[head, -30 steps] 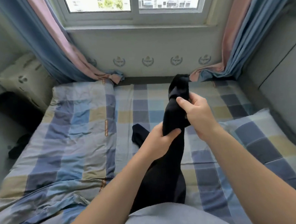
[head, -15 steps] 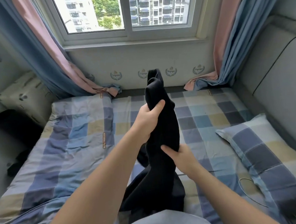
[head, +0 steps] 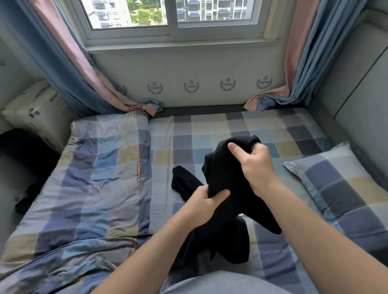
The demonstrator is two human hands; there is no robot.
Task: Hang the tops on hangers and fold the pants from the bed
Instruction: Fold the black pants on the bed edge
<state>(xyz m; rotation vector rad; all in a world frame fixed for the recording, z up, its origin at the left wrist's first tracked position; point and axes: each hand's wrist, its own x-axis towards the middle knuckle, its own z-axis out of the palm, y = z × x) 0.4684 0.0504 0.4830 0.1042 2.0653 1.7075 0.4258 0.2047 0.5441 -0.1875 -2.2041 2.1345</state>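
Black garment (head: pixel 226 172) is held bunched over the bed (head: pixel 210 132), long axis twelve to six: top clutched by the right hand (head: pixel 254 166), middle pinched by the left hand (head: pixel 205 204). Duvet tag (head: pixel 138 172) lettering seems illegible.

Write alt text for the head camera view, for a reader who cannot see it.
Two bare hands hold a bunched black garment above a bed with checked bedding: the left hand grips it low, the right hand grips its top. Its loose end trails onto the bed; a matching pillow lies at right, a curtained window beyond.
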